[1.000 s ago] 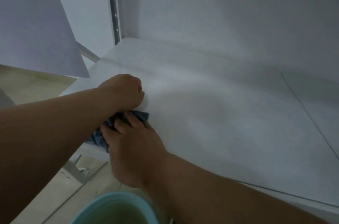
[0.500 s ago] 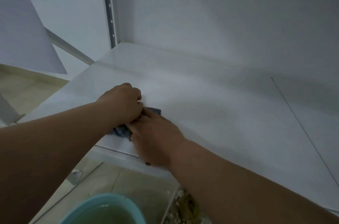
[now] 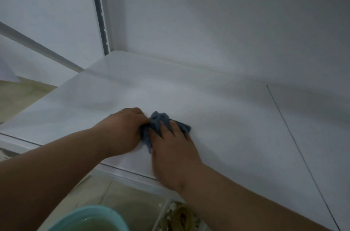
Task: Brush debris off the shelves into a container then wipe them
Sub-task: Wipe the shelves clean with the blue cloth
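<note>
A bunched blue-grey cloth [image 3: 161,126] is seen lying on the white shelf [image 3: 217,117], a little in from the shelf's front edge and towards its left half. The cloth is held from both sides. The left hand [image 3: 123,132] is closed into a loose fist at the cloth's left end, its curled fingers gripping the fabric there (the fingertips themselves are hidden under the knuckles). The right hand [image 3: 174,155] is laid over the cloth's right and near part, with the fingers fairly straight and spread, pressing the fabric flat against the shelf; a fold of cloth shows between two of those fingers and a strip hangs down along the thumb side. Both forearms are bare and are reached in from the lower edge of the view.

The shelf surface is backed by a white wall [image 3: 227,22], and a slotted metal upright [image 3: 98,9] is fixed at the back left corner. A thin dark seam [image 3: 295,145] is seen running across the shelf to the right of the hands, well apart from the cloth.

Below the shelf's front edge, a light teal basin [image 3: 89,217] holding cloudy liquid is seen on the tiled floor [image 3: 17,98], and just to its right a container of crumpled debris [image 3: 181,217] is partly visible (its edges are blurred).
</note>
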Demonstrator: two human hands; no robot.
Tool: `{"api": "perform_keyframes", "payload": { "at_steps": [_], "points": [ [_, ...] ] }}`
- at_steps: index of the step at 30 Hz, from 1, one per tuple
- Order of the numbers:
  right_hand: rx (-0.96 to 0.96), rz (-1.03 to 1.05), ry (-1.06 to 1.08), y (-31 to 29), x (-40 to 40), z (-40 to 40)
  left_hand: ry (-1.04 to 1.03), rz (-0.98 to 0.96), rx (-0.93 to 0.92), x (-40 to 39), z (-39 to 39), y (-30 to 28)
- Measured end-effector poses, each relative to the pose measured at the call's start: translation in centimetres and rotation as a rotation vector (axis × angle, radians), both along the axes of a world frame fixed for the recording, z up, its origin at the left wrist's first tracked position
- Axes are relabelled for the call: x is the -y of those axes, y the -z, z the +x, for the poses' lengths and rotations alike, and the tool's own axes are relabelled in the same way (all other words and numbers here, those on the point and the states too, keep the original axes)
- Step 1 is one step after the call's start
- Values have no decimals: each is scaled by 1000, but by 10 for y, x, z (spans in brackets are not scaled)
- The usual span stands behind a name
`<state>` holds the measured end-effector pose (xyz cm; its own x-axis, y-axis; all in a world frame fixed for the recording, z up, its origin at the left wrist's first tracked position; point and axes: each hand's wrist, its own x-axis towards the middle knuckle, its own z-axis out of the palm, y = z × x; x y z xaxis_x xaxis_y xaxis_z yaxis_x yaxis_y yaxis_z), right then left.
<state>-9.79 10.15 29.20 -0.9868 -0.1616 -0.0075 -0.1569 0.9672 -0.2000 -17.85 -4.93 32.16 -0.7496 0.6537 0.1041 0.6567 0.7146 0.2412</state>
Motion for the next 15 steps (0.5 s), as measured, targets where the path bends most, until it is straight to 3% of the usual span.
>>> {"api": "perform_keyframes", "payload": {
  "at_steps": [4,6,11,15],
  "points": [
    [43,3,-71,-13,35,-17,-241,60,9,20,1,-6],
    [81,13,-117,-12,43,-9,-282,-1,25,20,9,-9],
    [-159,-63,-273,0,11,22,-237,-226,124,-6,24,-28],
    [-151,-65,-325,-3,-28,45,-176,-264,137,-42,46,-26]
  ]
}}
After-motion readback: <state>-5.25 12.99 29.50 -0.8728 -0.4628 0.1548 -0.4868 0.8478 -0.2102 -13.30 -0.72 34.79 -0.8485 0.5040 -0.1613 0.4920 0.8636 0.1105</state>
